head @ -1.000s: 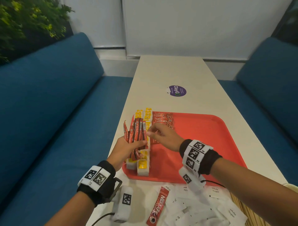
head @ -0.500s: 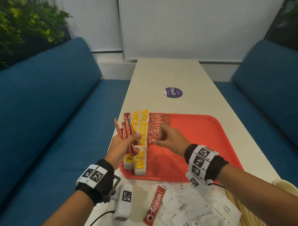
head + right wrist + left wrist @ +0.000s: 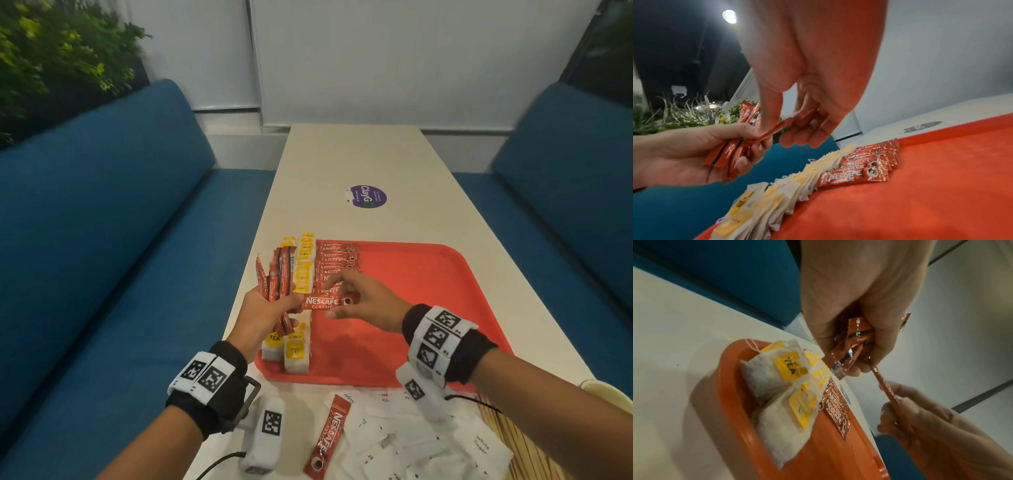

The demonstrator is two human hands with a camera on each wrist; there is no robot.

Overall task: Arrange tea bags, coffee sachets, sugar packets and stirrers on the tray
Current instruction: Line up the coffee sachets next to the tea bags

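Note:
My left hand (image 3: 270,310) grips a fan of red coffee sachets (image 3: 275,274) above the left edge of the red tray (image 3: 428,308). My right hand (image 3: 356,301) pinches one coffee sachet (image 3: 327,302) by its end, level over the tray, its other end still at the left thumb. In the right wrist view the pinched sachet (image 3: 785,123) runs from my fingers to the left hand (image 3: 694,154). A row of yellow-tagged tea bags (image 3: 301,274) lies along the tray's left side, with a row of coffee sachets (image 3: 337,262) beside it. The left wrist view shows the gripped sachets (image 3: 851,344).
Near the table's front edge lie one loose coffee sachet (image 3: 329,435), several white sugar packets (image 3: 428,442) and wooden stirrers (image 3: 513,442). A purple sticker (image 3: 368,196) marks the table beyond the tray. Blue benches (image 3: 102,257) flank both sides.
My right hand left the row on the tray, came back to the left hand's bundle and now pinches one sachet drawn sideways from it. The left hand stayed beside the tray.

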